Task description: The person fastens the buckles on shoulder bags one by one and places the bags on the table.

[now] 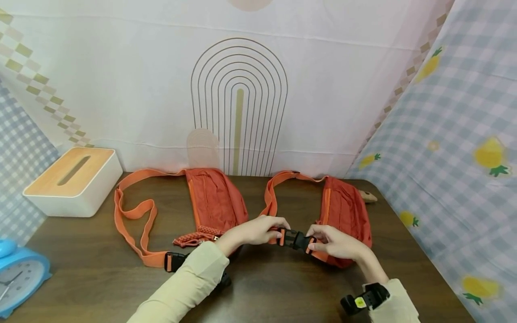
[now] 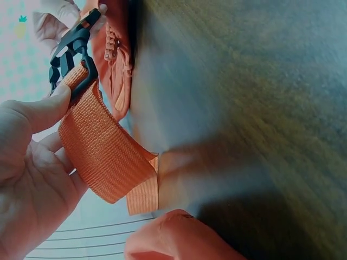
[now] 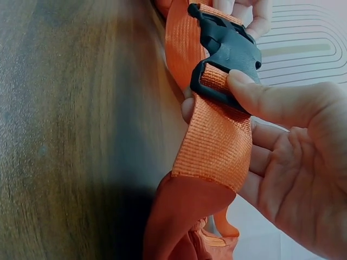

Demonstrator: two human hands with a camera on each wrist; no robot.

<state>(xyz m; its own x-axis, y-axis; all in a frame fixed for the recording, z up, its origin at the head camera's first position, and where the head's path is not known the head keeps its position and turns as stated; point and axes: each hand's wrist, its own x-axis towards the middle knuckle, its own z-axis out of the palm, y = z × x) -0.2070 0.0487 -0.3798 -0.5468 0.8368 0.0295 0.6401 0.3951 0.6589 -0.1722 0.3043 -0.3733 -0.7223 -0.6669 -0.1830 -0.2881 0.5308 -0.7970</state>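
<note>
The right-hand orange waist bag lies on the table, its webbing strap looping round to the front. My left hand pinches the strap at the pronged half of a black side-release buckle, thumb on the webbing. With thumb and fingers my right hand grips the socket half where the bag's short strap passes through it. The two halves are in line and meet end to end, with the prongs still showing in the left wrist view. Both hands hold the buckle just in front of the bag.
A second orange waist bag lies to the left, its strap curled, one black buckle end beside my left sleeve. A tissue box stands back left, a blue alarm clock front left. A beige object pokes out behind the right bag.
</note>
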